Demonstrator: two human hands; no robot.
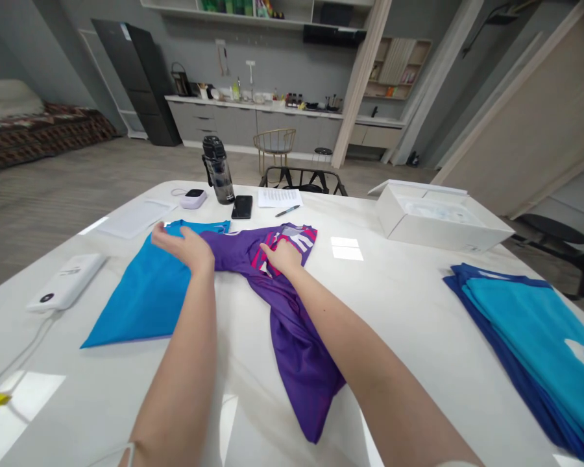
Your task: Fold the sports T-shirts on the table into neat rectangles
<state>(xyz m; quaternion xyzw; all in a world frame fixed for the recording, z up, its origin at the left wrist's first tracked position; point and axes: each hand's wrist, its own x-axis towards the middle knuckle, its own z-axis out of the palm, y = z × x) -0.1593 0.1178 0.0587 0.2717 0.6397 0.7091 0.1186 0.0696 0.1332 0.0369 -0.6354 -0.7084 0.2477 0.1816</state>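
A crumpled purple jersey point(292, 318) with a pink-and-white patterned part lies across the middle of the white table point(394, 298). My right hand point(283, 257) has its fingers closed on the patterned cloth near the top of the jersey. My left hand point(185, 248) is open, fingers apart, at the left end of the purple cloth and over a flat blue shirt point(141, 298). The left part of the purple jersey reaches up to my left wrist and partly covers the blue shirt's edge.
Folded blue shirts point(530, 324) are stacked at the right edge. An open white box point(438, 214) stands at the back right. Along the back are a water bottle point(219, 172), phone point(242, 207), pen point(287, 211) and paper point(279, 198). A white power bank point(68, 282) with a cable lies left.
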